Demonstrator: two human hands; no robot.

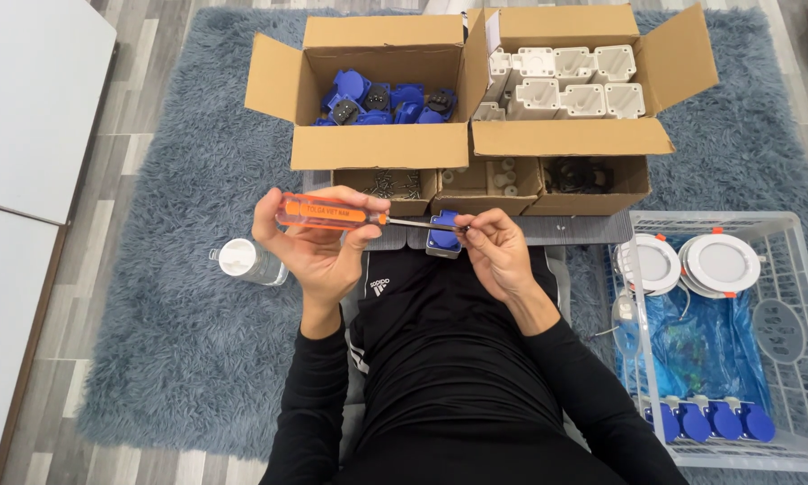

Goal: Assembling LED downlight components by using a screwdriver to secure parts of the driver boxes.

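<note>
Orange-handled screwdriver (332, 214) lies level, grasped in left hand (318, 242); right hand (498, 247) pinches blue socket (444, 235).

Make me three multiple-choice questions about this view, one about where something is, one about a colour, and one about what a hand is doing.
1. Where does the water bottle lie?
A. On the grey rug, by the left hand
B. Inside the white crate
C. In the box of white housings

2. What colour is the handle of the screwdriver?
A. Green
B. Orange
C. Black

3. What is the right hand doing?
A. Resting flat on the rug
B. Reaching into a cardboard box
C. Pinching at the screwdriver's tip beside a blue socket part

Answers: 1 A, the bottle lies on its side on the rug just beyond the left hand. 2 B, the clear orange handle shows in the left hand's grip. 3 C, the fingertips meet the tip of the shaft at the blue part.
</note>
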